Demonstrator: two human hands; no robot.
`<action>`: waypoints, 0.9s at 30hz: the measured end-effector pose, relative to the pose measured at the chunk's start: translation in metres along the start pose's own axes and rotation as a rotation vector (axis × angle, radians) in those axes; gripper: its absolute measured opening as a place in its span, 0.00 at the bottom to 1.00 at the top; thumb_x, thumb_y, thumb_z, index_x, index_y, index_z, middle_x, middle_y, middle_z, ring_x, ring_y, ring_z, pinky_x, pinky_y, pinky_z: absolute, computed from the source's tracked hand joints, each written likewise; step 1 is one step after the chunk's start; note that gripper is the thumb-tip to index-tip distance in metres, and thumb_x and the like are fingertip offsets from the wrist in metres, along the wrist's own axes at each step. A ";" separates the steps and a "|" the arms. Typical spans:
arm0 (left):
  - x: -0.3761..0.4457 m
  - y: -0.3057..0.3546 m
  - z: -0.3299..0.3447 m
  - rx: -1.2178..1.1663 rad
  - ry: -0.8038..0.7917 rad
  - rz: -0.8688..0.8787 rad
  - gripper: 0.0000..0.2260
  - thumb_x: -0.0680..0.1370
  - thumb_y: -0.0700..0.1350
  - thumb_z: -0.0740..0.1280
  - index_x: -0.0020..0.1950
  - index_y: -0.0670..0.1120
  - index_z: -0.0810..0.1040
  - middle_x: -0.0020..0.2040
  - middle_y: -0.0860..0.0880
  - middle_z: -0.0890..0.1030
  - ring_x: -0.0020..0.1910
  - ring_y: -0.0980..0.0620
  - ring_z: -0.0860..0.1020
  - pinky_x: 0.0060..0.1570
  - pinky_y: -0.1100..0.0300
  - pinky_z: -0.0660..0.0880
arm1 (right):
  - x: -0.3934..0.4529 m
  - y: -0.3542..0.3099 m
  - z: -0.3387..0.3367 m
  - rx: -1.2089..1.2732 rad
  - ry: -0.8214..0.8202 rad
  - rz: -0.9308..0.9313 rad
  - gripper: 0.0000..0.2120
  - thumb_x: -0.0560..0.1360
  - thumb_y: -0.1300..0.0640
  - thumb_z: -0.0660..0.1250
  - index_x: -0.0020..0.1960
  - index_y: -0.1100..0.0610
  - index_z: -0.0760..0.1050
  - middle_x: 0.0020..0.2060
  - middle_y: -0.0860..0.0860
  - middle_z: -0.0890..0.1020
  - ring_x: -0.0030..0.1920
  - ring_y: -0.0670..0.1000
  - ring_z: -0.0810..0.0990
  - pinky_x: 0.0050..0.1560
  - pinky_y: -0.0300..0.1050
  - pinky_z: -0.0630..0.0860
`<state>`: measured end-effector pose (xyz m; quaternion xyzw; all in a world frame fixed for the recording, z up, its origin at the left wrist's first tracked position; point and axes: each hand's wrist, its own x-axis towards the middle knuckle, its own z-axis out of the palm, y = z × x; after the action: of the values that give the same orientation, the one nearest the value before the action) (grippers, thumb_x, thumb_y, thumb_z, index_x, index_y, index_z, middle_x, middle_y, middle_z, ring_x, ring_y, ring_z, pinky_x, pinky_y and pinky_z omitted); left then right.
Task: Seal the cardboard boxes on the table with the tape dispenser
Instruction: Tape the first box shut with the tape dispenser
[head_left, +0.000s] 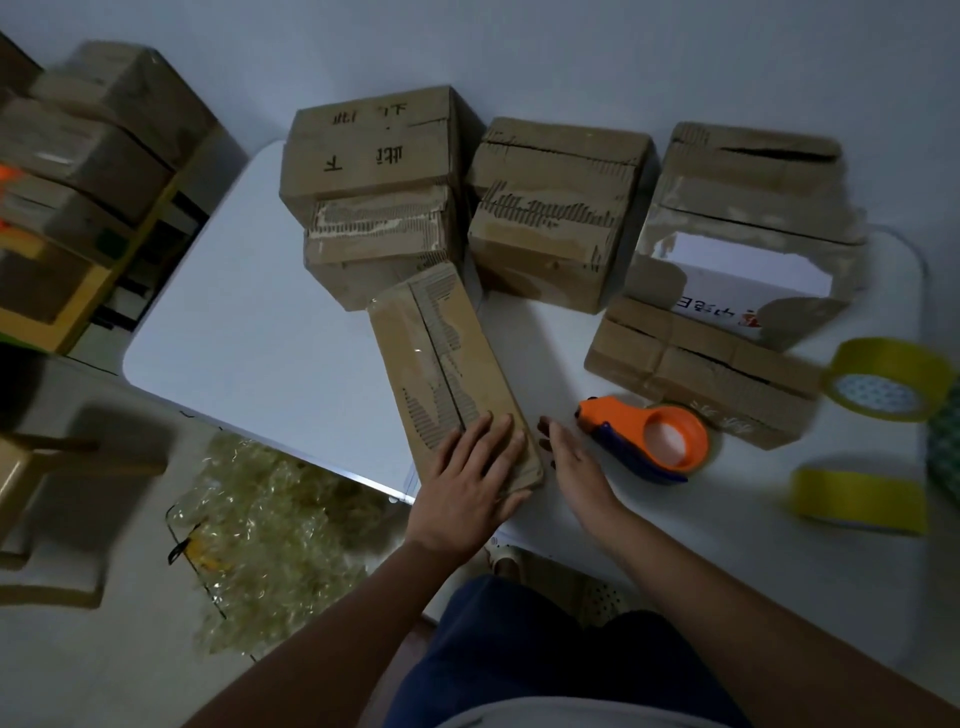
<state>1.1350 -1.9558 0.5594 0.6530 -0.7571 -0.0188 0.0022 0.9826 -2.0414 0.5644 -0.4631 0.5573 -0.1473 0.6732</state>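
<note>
At the worktop's (270, 332) near edge: left hand (467, 483) pressed flat, fingers straight, on a long cardboard box (447, 364). Right hand (571, 467) open just beside it, holding nothing, near the orange tape dispenser (654, 441).

The scene is dim and bluish, with soft, flat light and no hard highlights. The white tabletop (270, 332) is the brightest surface, greyest toward its near right corner. Faint shadows sit under the cardboard boxes (556, 208) along the far edge. Wide-angle bending curves the tabletop's edges. Beyond the left edge, the stacked boxes (78, 171) smear with blur, as do the yellow tape rolls (883, 379) at the right edge. The middle stays fairly sharp.
</note>
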 end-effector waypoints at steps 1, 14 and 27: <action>0.000 0.000 -0.001 0.001 0.003 -0.001 0.28 0.83 0.61 0.55 0.79 0.49 0.58 0.78 0.46 0.64 0.78 0.45 0.59 0.74 0.44 0.59 | -0.009 -0.006 0.004 0.040 -0.062 0.008 0.22 0.84 0.46 0.49 0.74 0.51 0.64 0.71 0.50 0.70 0.68 0.45 0.68 0.69 0.42 0.63; 0.014 0.013 -0.009 -0.010 -0.004 0.151 0.34 0.81 0.66 0.56 0.78 0.44 0.62 0.77 0.46 0.65 0.78 0.49 0.60 0.74 0.47 0.60 | -0.035 0.008 -0.016 -0.084 -0.098 -0.045 0.29 0.83 0.47 0.52 0.79 0.47 0.43 0.78 0.49 0.53 0.76 0.49 0.56 0.64 0.37 0.57; -0.003 -0.018 -0.048 -0.641 0.281 -0.353 0.19 0.84 0.54 0.57 0.72 0.49 0.71 0.75 0.51 0.67 0.73 0.54 0.66 0.71 0.54 0.63 | -0.044 -0.004 -0.030 -0.451 -0.048 -0.241 0.32 0.81 0.43 0.54 0.79 0.50 0.45 0.79 0.48 0.48 0.78 0.49 0.48 0.75 0.46 0.52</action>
<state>1.1542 -1.9566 0.6072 0.7358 -0.5810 -0.1646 0.3065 0.9428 -2.0257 0.5958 -0.6681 0.5007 -0.0875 0.5435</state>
